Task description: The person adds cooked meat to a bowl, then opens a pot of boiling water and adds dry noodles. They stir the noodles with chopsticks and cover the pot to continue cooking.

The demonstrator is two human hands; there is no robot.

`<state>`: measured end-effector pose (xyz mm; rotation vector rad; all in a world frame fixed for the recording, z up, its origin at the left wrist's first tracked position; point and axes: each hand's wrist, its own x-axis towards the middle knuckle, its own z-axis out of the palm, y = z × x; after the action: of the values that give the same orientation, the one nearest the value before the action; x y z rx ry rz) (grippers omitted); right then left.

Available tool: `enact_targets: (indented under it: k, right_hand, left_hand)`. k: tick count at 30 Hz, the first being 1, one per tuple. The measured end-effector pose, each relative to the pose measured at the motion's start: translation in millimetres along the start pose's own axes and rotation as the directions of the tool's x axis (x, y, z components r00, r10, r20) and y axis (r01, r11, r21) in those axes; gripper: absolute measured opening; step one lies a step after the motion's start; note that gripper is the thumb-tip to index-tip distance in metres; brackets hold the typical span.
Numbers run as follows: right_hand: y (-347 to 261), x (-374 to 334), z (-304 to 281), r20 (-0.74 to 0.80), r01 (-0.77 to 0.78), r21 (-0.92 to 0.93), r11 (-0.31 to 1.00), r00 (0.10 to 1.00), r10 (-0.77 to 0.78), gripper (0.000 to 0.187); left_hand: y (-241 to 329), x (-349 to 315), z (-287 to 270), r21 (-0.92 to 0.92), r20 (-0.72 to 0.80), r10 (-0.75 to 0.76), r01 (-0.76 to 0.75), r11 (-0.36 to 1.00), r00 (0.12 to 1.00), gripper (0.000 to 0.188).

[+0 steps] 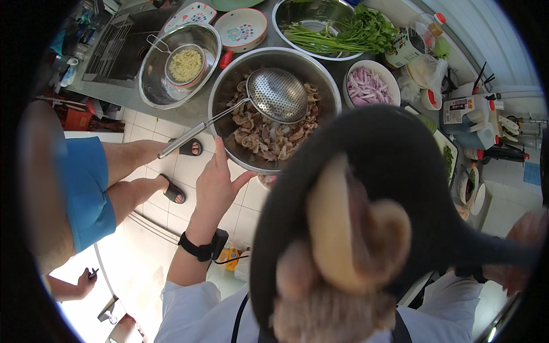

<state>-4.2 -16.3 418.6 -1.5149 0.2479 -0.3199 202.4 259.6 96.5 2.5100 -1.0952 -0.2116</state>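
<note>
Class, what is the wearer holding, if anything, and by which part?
Right hand: a black ladle, by its handle. Left hand: at the meat bowl rim, grip unclear.

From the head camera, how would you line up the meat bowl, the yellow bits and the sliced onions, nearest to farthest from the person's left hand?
From the left hand:
1. Meat bowl: right at the fingertips, just ahead.
2. Yellow bits: beyond, slightly left.
3. Sliced onions: ahead, well to the right.
</note>
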Motion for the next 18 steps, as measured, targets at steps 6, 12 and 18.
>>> enact_targets:
  k: [6, 12, 18]
  right_hand:
    - [69.3, -6.5, -19.6, -0.412, 0.131, -0.116, 0.985, 0.896, -0.168, 0.029]
    - [140.8, 14.2, -3.3, -0.266, -0.157, -0.159, 0.975, 0.958, 0.111, 0.008]
    - [208.5, 3.7, 12.9, -0.186, -0.203, -0.069, 0.977, 0.965, 0.188, 0.011]
  left_hand:
    - [4.8, 3.7, -5.7, -0.013, 0.054, -0.035, 0.036, 0.999, 0.998, 0.104]
    - [0.8, 2.7, -0.3, 0.01, 0.049, -0.029, 0.028, 1.0, 0.998, 0.106]
    - [-0.4, 0.6, 2.0, 0.013, 0.078, -0.053, 0.052, 0.999, 0.996, 0.107]
